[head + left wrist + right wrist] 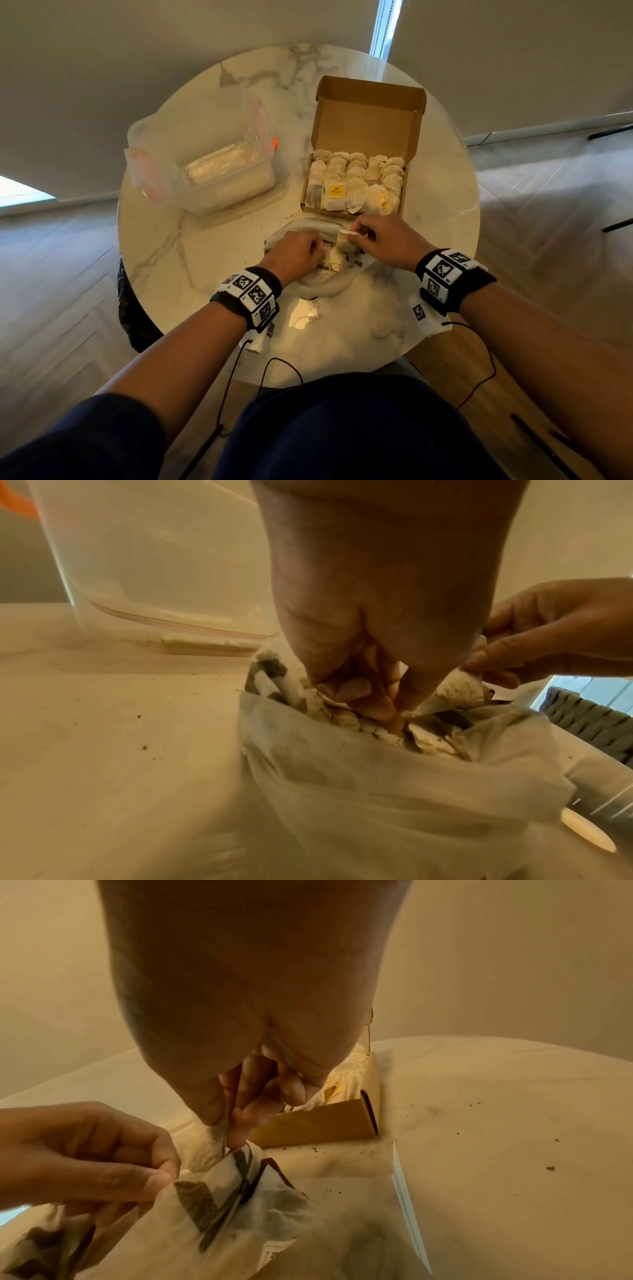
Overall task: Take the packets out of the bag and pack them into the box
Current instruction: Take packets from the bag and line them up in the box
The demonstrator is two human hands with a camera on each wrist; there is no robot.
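Reaching left hand (297, 251) into bag (329, 284); right hand (387, 236) pinching rim.

Packets (428, 739) half buried inside bag (394, 791); left hand (373, 615) fingertips hidden among them.

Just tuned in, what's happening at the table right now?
A person is moving tea packets from a thin white bag into the open cardboard box, which already looks nearly full. The left hand reaches into the bag's mouth, fingers pinching among the packets there. The right hand pinches a packet at the bag's far edge. A clear plastic container stands to the left.
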